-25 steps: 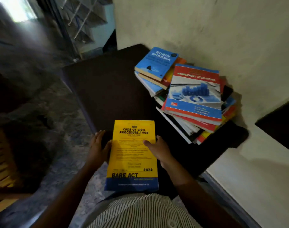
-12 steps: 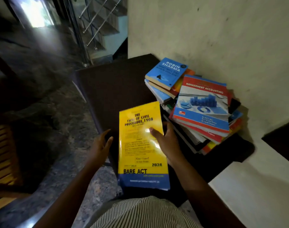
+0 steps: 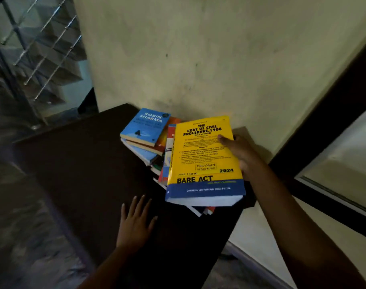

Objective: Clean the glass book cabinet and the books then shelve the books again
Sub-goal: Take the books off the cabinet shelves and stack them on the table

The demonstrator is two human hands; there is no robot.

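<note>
Table (image 3: 84, 174): dark, with bare top left of the book stack (image 3: 155, 149), which lies at the far right against the wall (image 3: 198, 59).
Held: yellow Code of Civil Procedure book (image 3: 203, 159), tilted over the stack.
Right hand (image 3: 240, 155): thumb on the cover, gripping the right edge; other fingers hidden.
Left hand (image 3: 134, 224): fingers (image 3: 136, 205) spread flat on the table.

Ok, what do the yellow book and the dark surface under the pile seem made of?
The yellow book looks like a paperback: smooth printed card cover over a white page block. The dark surface is matte, possibly wood or laminate; too dim to tell.
</note>
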